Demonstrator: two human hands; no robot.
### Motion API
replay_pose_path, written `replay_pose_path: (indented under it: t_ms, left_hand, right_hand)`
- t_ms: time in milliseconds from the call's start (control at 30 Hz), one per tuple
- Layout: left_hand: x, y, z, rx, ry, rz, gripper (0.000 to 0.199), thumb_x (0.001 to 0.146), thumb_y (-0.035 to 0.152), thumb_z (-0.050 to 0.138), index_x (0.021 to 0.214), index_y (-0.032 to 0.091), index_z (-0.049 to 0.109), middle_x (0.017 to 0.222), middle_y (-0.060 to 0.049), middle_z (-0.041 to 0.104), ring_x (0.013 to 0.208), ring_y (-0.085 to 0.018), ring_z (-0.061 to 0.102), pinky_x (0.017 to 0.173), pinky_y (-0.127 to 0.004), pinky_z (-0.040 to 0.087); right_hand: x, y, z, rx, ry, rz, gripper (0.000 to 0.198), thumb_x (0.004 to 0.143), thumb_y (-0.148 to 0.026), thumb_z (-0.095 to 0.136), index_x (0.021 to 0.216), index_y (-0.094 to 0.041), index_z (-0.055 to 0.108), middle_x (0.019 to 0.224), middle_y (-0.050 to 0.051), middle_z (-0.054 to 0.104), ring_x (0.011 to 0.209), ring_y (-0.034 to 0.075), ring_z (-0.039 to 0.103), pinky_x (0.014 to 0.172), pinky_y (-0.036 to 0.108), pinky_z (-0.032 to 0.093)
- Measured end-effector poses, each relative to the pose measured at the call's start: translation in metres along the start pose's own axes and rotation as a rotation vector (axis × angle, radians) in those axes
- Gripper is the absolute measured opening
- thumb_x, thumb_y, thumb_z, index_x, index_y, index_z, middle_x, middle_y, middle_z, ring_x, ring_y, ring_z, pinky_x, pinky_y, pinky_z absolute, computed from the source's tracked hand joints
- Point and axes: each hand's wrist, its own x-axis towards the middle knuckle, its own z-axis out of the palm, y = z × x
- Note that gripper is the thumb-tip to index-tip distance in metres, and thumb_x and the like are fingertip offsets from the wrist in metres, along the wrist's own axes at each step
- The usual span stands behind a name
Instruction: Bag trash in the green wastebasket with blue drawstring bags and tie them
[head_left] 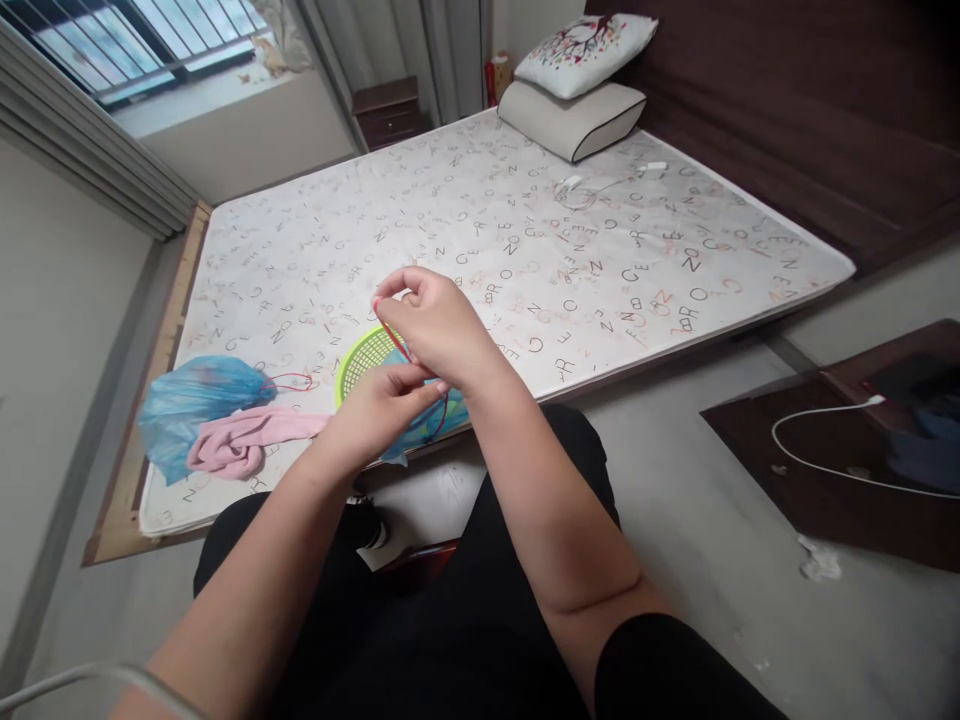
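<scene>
Between my hands runs a thin red drawstring, attached to a blue plastic bag beside a yellow-green mesh basket. My right hand, raised over the basket, pinches one stretch of the string between thumb and fingertips. Lower and nearer to me, my left hand is closed, its thumb and fingers pressed together on the string at the bag's top. Part of the basket and bag is hidden behind my hands. To the left lie another blue plastic bag with a red string and a pink cloth.
The hands are over the near edge of a bed mattress printed with letters. Two pillows and a white cable lie farther back. At right stands a dark wooden table with a white cord. A nightstand is by the curtain.
</scene>
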Motion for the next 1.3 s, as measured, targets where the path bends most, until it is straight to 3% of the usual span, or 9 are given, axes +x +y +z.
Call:
replay_pose_path:
  t_ms: [233,300,400,533,733,867,967,1133,1300]
  left_hand:
    - [-0.002,-0.011,-0.025,-0.211,-0.132,-0.051,0.032,0.082,0.047,0.086,0.079,0.015,0.079,0.050,0.003,0.046,0.044,-0.008,0.037,0.042,-0.020,0.026]
    - [-0.006,-0.014,-0.035,-0.414,-0.085,-0.013,0.033,0.079,0.045,0.089,0.077,0.016,0.075,0.049,0.004,0.045,0.041,-0.006,0.037,0.041,-0.018,0.030]
    - [-0.006,-0.018,-0.041,-0.650,0.105,0.029,0.036,0.075,0.043,0.093,0.078,0.017,0.069,0.066,0.000,0.065,0.044,-0.005,0.046,0.043,-0.016,0.041]
    - [0.000,-0.026,-0.039,-0.777,0.258,-0.071,0.030,0.080,0.036,0.090,0.089,0.018,0.068,0.086,-0.003,0.075,0.047,-0.002,0.051,0.043,-0.012,0.044]
    - [0.004,-0.028,-0.042,-0.953,0.220,-0.166,0.014,0.094,0.030,0.077,0.089,0.018,0.070,0.072,0.002,0.067,0.047,-0.004,0.055,0.054,-0.016,0.055]
    - [0.001,-0.028,-0.048,-0.926,0.211,-0.143,0.015,0.101,0.031,0.069,0.091,0.020,0.071,0.069,0.005,0.065,0.039,-0.001,0.047,0.054,-0.017,0.054]
    - [-0.002,-0.029,-0.053,-0.943,0.207,-0.101,0.010,0.101,0.024,0.069,0.092,0.020,0.069,0.060,0.010,0.053,0.036,0.003,0.037,0.046,-0.010,0.041]
    - [-0.009,-0.020,-0.059,-0.882,0.125,-0.091,0.023,0.094,0.029,0.078,0.080,0.018,0.062,0.053,0.009,0.038,0.040,-0.001,0.040,0.042,-0.009,0.037]
    - [-0.010,-0.010,-0.058,-0.593,0.044,-0.026,0.027,0.083,0.035,0.088,0.081,0.016,0.069,0.062,0.000,0.058,0.055,-0.010,0.059,0.052,-0.019,0.052]
  right_hand:
    - [0.004,0.001,-0.009,0.085,-0.001,-0.092,0.023,0.092,-0.043,0.075,0.098,-0.025,0.063,0.082,-0.001,0.057,0.076,0.014,0.053,0.064,0.024,0.047]
    - [0.009,0.005,-0.019,0.154,0.035,-0.112,0.024,0.093,-0.045,0.075,0.098,-0.024,0.064,0.093,0.000,0.064,0.077,0.012,0.055,0.064,0.021,0.048]
    - [0.013,0.011,-0.033,0.280,0.023,-0.057,0.025,0.095,-0.047,0.071,0.095,-0.023,0.064,0.095,0.001,0.068,0.069,0.008,0.056,0.057,0.018,0.047]
    - [0.008,0.011,-0.040,0.308,-0.202,-0.015,0.029,0.091,-0.047,0.076,0.087,-0.020,0.066,0.083,0.001,0.070,0.071,0.010,0.064,0.061,0.018,0.054]
    - [0.001,0.012,-0.033,0.107,-0.721,0.073,0.019,0.088,-0.033,0.079,0.085,-0.016,0.071,0.086,0.003,0.076,0.074,0.010,0.069,0.073,0.022,0.061]
    - [0.004,0.016,-0.032,0.050,-0.841,0.093,0.015,0.088,-0.031,0.077,0.086,-0.016,0.073,0.083,0.002,0.074,0.075,0.011,0.070,0.075,0.024,0.060]
    - [0.005,0.013,-0.037,0.073,-0.818,-0.019,0.016,0.083,-0.028,0.079,0.095,-0.019,0.076,0.093,0.003,0.077,0.087,0.014,0.071,0.083,0.027,0.059]
    - [0.007,0.007,-0.041,0.141,-0.451,-0.278,0.022,0.094,-0.039,0.065,0.089,-0.021,0.076,0.124,0.007,0.073,0.123,0.021,0.062,0.099,0.033,0.053]
    - [0.008,0.015,-0.034,0.029,-0.406,-0.175,0.027,0.094,-0.047,0.069,0.089,-0.020,0.071,0.099,0.004,0.071,0.093,0.016,0.065,0.085,0.029,0.054]
